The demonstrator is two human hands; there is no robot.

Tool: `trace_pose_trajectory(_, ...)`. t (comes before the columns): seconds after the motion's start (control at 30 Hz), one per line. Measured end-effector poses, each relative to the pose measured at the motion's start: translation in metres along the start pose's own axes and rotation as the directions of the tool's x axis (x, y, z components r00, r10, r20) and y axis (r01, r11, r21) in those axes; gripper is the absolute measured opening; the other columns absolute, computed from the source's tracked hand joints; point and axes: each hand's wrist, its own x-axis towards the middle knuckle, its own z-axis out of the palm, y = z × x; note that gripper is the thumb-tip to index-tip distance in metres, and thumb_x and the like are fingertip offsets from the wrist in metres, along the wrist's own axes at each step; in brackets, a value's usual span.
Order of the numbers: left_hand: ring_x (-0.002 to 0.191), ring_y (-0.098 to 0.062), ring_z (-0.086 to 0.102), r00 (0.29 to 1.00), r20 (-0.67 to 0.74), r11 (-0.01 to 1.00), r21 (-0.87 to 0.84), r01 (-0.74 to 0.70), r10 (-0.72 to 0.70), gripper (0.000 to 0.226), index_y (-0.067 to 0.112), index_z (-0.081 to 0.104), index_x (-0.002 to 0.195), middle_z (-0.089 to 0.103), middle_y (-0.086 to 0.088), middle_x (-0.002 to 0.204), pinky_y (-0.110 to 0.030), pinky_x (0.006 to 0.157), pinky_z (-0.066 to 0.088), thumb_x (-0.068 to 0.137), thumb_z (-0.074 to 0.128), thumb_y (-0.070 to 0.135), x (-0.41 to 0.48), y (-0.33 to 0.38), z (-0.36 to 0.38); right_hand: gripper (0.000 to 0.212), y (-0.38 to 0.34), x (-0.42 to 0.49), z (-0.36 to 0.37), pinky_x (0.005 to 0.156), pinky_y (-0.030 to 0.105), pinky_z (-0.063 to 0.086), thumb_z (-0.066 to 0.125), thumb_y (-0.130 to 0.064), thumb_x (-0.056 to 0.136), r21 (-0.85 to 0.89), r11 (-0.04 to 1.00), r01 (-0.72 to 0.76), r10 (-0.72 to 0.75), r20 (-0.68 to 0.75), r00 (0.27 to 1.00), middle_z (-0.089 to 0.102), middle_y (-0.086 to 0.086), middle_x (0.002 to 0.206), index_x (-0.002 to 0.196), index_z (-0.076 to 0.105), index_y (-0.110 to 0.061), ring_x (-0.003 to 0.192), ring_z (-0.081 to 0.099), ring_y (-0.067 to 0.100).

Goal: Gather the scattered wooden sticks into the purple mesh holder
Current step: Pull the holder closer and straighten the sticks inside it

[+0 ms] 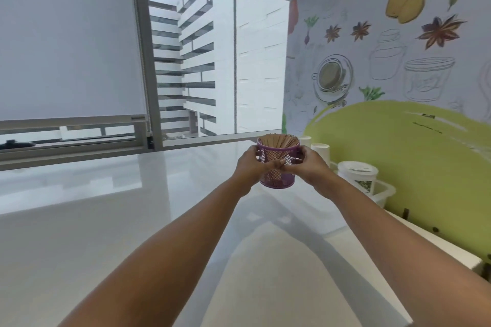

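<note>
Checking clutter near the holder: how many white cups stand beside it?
2. One white cup peeks just right of the purple mesh holder rim; the second cup stands further right, above the right hand. Others may be hidden.

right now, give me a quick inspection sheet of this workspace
surface: glossy white table
job's things: purple mesh holder upright, wooden sticks standing inside; no loose sticks in view
clutter: white cups and a lidded clear container in a white tray, right of the holder
grippers: left hand and right hand both grip the holder's sides
cables: nothing seen
surroundings: window with roller blind partly down; wall with food drawings
</note>
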Motion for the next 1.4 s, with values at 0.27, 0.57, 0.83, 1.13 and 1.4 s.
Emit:
trace_pose_trajectory(0.27, 0.111, -0.022, 0.057, 0.993, 0.112, 0.999, 0.036, 0.018, -0.022, 0.064, 0.008, 0.051, 0.125, 0.058, -0.008, 0.123, -0.028, 0.083, 0.049, 0.070, 0.080, 0.024, 0.026, -0.001, 0.060, 0.062, 0.028, 0.008, -0.050, 0.098, 0.043, 0.049, 0.081, -0.011, 0.067, -0.037, 0.997, -0.068, 0.063, -0.126, 0.990, 0.058, 0.011, 0.124, 0.121, 0.051, -0.008, 0.114, 0.057, 0.026)
trace_pose_trajectory(0.57, 0.108, -0.023, 0.058, 0.986, 0.145, 0.987, 0.155, 0.053, -0.076, 0.059, 0.007, 0.057, 0.118, 0.062, -0.011, 0.115, -0.030, 0.090, 0.047, 0.066, 0.083, 0.021, 0.049, -0.026, 0.086, 0.067, 0.066, 0.016, -0.063, 0.100, 0.044, 0.047, 0.080, -0.004, 0.065, -0.090, 0.984, -0.157, 0.141, -0.163, 0.977, 0.059, 0.012, 0.122, 0.124, 0.048, -0.004, 0.112, 0.058, 0.027)
trace_pose_trajectory(0.83, 0.104, -0.023, 0.058, 0.984, 0.134, 0.957, 0.279, 0.076, -0.117, 0.062, 0.012, 0.057, 0.114, 0.064, -0.009, 0.112, -0.032, 0.087, 0.048, 0.062, 0.086, 0.027, 0.060, -0.039, 0.093, 0.067, 0.079, 0.022, -0.063, 0.097, 0.037, 0.047, 0.079, -0.003, 0.064, -0.170, 0.960, -0.224, 0.200, -0.147, 0.969, 0.058, 0.011, 0.122, 0.122, 0.047, -0.006, 0.113, 0.055, 0.025)
trace_pose_trajectory(1.13, 0.112, -0.026, 0.054, 0.974, 0.158, 0.916, 0.393, 0.086, -0.160, 0.068, 0.012, 0.051, 0.122, 0.061, -0.010, 0.118, -0.041, 0.099, 0.046, 0.066, 0.083, 0.032, 0.064, -0.039, 0.097, 0.075, 0.081, 0.025, -0.063, 0.100, 0.038, 0.046, 0.082, -0.004, 0.061, -0.197, 0.937, -0.288, 0.266, -0.131, 0.955, 0.058, 0.011, 0.122, 0.126, 0.046, -0.006, 0.115, 0.053, 0.026)
trace_pose_trajectory(1.4, 0.115, -0.026, 0.051, 0.970, 0.180, 0.895, 0.441, 0.069, -0.164, 0.069, 0.012, 0.047, 0.126, 0.059, -0.010, 0.122, -0.041, 0.100, 0.044, 0.069, 0.080, 0.033, 0.063, -0.040, 0.098, 0.075, 0.080, 0.023, -0.062, 0.100, 0.036, 0.045, 0.080, -0.006, 0.064, -0.246, 0.925, -0.289, 0.266, -0.125, 0.956, 0.057, 0.010, 0.124, 0.130, 0.044, -0.010, 0.117, 0.051, 0.025)
